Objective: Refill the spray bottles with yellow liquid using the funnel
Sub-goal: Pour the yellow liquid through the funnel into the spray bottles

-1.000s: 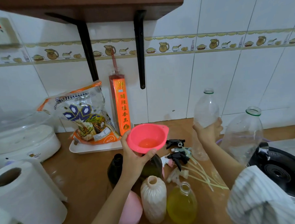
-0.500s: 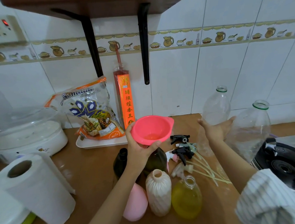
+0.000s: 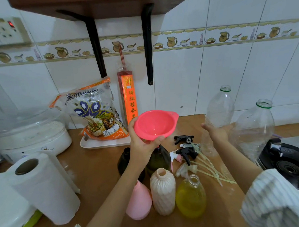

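At the far left stand a white steamer (image 3: 31, 135) and a paper towel roll (image 3: 40, 186), with a rice bag (image 3: 94, 114) on a white tray (image 3: 103, 143) behind them – all well apart from the work. In the middle, the left hand (image 3: 141, 144) has its fingers and thumb curled round the underside of the pink funnel (image 3: 155, 124), whose spout sits in the neck of a dark green bottle (image 3: 160, 160). The funnel bowl looks drained, so this bottle's fill seems finished. A second dark bottle (image 3: 124, 163) stands just beside it, partly hidden by the wrist. Nearer the camera, in a row, are a pink bottle (image 3: 139, 203), a ribbed cream bottle (image 3: 163, 191) with an open neck, and a clear bottle (image 3: 191, 197) already full of yellow liquid.

The next move, as I judge it, is to lift the funnel straight up and seat it in another open neck – the cream one is closest – without dripping or knocking the crowded bottles.

To the right lie the spray heads (image 3: 184, 148) with their dip tubes trailing across the wooden counter (image 3: 96, 175), in the path of any reach. The right hand (image 3: 216, 132) rests with straight, relaxed fingers against a clear plastic bottle (image 3: 219, 108), which looks empty; a second one (image 3: 255, 131) stands beside it. No supply of yellow liquid is plainly in view.
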